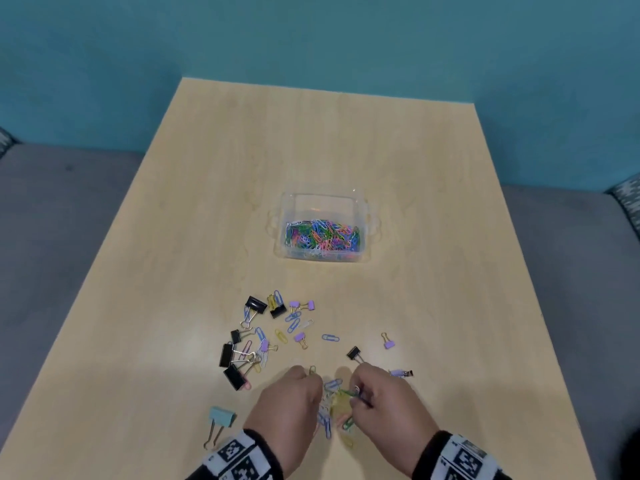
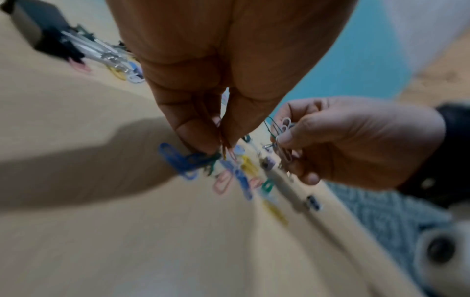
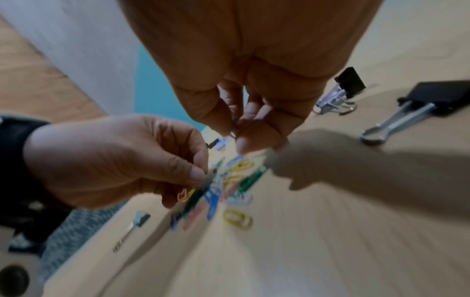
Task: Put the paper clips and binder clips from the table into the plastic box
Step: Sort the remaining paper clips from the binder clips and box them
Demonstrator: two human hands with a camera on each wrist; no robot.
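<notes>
- Both hands are working low in the frame: left hand (image 1: 289,401) pinching paper clips (image 2: 185,160), right hand (image 1: 381,398) clutching a few.
- The box (image 1: 323,230) is sitting centre-frame, straight above them, roughly equally near both, its long side running across.

I sit at a light wood table (image 1: 346,150). A blue-green wall (image 1: 311,39) stands at the far side. Grey floor (image 1: 52,220), maybe carpet, lies left and right. A patterned cushion (image 1: 627,199) peeks in far right.
</notes>
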